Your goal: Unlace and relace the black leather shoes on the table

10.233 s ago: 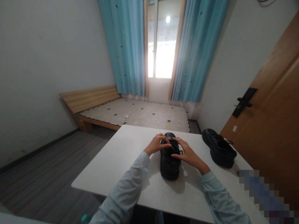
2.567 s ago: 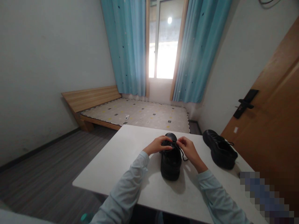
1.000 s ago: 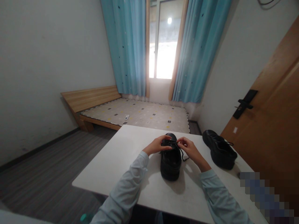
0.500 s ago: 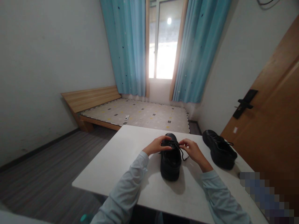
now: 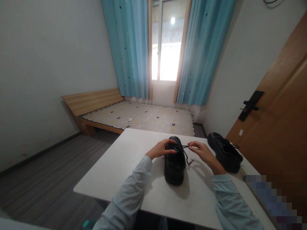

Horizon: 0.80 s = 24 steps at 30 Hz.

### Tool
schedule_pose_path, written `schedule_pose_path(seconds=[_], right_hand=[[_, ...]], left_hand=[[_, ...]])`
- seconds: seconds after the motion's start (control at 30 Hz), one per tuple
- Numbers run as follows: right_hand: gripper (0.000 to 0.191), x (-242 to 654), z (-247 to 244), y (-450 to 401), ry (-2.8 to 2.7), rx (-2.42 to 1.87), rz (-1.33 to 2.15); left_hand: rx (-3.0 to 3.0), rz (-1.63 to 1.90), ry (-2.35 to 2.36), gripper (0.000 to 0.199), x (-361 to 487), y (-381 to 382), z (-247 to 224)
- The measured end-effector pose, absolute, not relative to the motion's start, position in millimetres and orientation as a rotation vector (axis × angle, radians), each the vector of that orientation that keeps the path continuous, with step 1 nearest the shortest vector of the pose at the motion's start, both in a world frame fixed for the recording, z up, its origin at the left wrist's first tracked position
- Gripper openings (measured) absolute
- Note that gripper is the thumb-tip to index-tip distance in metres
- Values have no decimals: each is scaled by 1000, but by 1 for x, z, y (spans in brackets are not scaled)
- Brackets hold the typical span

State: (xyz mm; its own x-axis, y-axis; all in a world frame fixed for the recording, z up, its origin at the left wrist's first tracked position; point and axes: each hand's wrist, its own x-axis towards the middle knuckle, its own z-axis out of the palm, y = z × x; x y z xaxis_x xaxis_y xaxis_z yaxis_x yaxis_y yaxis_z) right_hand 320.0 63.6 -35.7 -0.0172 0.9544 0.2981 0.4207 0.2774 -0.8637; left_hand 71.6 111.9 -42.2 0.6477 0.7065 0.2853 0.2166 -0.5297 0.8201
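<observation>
work in hand: from the head view i judged this to be lace handling on a black lace-up shoe, with one strand drawn out sideways and no finished bow that i could make out.
right hand: thumb and fingertips were pressed together on the black shoelace, out beyond the shoe's right side.
left hand: fingers and thumb were curved over the lacing, with a gap between them; i could not tell whether they pinched a strand or only steadied the upper.
next move: i reckoned it called for even tension on the right and a steady left, so the shoe would not swivel or the crossing slacken.
shoe and grip: the shoe sat upright on the white table, toe away from me, its lacing under the left fingers, its opening and heel on my side of both hands.
loose end: another length hung down the shoe's right side, tip on the tabletop, below the right fingertips and apart from them.
second black shoe: it rested near the table's right edge, beyond the right wrist.
</observation>
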Motion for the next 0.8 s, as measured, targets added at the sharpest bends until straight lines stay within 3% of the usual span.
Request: schedule_pose_path(seconds=[0.27,0.5,0.8], right_hand=[[40,303,-36,60,-1332,-1126,1044],[35,288,-37,58,-1217,-978,1089],[17,294,-33,59,-1602,-1228,390]], left_hand=[[2069,805,728,51,73,114,-45],[2088,800,717,50,73,113,-44],[2094,774,728,48,72,111,-40]])
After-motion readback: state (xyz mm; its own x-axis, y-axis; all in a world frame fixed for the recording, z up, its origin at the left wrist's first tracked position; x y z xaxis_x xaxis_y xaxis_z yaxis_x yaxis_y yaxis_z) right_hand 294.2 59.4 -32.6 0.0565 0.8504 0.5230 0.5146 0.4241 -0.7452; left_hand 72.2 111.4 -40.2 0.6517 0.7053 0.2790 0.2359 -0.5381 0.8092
